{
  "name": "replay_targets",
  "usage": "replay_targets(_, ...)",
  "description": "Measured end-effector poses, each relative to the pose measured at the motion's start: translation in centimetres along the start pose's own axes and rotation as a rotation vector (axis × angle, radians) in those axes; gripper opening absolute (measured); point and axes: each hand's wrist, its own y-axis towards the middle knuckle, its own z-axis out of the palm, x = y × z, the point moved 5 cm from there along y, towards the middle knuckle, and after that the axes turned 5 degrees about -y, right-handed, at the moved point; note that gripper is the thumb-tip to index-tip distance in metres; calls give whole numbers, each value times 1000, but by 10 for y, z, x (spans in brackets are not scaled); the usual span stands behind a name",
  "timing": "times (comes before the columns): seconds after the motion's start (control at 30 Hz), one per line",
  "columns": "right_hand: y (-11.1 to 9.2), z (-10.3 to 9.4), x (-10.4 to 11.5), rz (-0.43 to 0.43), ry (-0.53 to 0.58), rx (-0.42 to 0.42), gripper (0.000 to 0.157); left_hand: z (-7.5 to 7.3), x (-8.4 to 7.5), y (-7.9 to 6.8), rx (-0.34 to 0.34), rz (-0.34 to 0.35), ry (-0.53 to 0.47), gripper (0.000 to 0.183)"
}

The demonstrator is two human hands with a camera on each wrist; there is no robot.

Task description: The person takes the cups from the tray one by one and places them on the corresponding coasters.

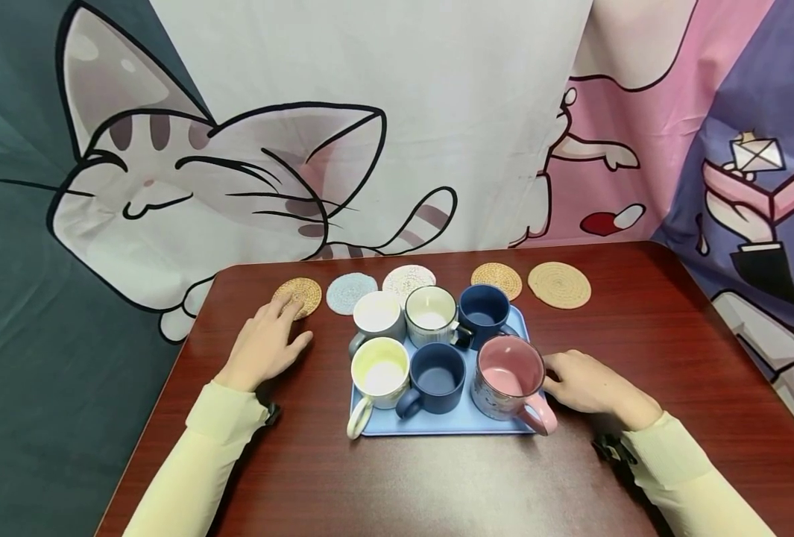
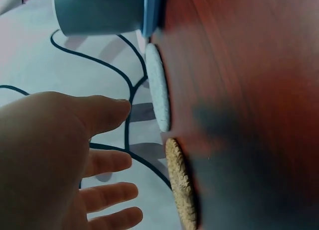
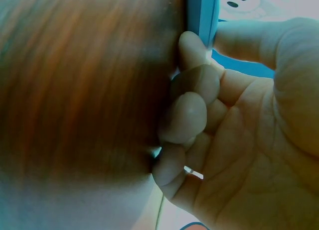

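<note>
My right hand point(image 1: 587, 384) pinches the right edge of a light blue tray point(image 1: 450, 428), the thumb on its rim point(image 3: 202, 16) and the curled fingers low against the tabletop. Mugs stand on the tray in two rows. In front are a yellow-lined mug point(image 1: 380, 371), a dark blue mug point(image 1: 438, 377) and a pink mug point(image 1: 509, 365). Behind them stand a grey-white mug point(image 1: 378, 313), a cream mug point(image 1: 430, 309) and another dark blue mug point(image 1: 483, 307). Out to the left, my left hand point(image 1: 264, 344) holds nothing, its fingers extended near a tan woven coaster point(image 1: 308, 294).
Along the back of the brown table point(image 1: 457, 477) lie more round coasters: a light blue one point(image 1: 351, 294), a white one point(image 1: 408, 277), a golden one point(image 1: 497, 280) and a beige one point(image 1: 560, 285). A printed cloth point(image 1: 490, 112) hangs behind the table.
</note>
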Motion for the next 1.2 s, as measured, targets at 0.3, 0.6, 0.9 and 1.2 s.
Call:
replay_targets(0.3,-1,-1,-1,-9,-7,-22,9,-10,-6,-39,16,-22,24,60)
replay_targets(0.6,-1,0,0,-2,-6,-16,9,-11,-2,-78,15,-53,24,59)
replay_targets(0.9,0,1,-1,-16,-19,-31,11,-6,13,-110,71,-133,9,61)
replay_targets(1.2,1,0,1,-23,-19,-45,16,-4,23,-133,99,-202,-9,64)
